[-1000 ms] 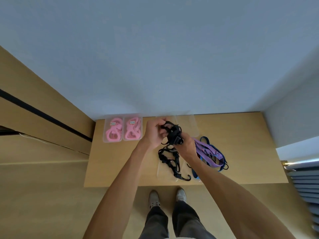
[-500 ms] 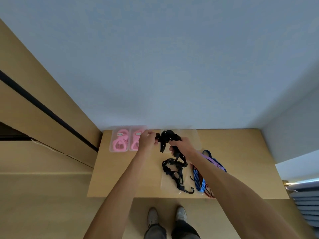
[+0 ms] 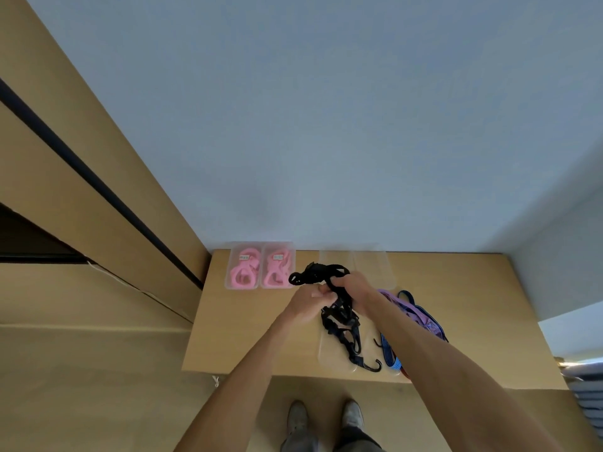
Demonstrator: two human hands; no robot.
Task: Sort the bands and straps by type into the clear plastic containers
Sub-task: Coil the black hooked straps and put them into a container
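Both the left hand (image 3: 308, 305) and the right hand (image 3: 354, 290) grip a black strap (image 3: 318, 275) above the table (image 3: 473, 321), its tail hanging into a clear container (image 3: 329, 358), while at ten o'clock two containers (image 3: 261, 285) hold pink bands (image 3: 243, 272).

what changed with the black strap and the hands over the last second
Both hands kept hold of the black strap. The left hand dropped from its far end to just under the right hand, so the far end now sticks out free toward the pink bands. Pink bands, purple strap and clear containers stayed put.
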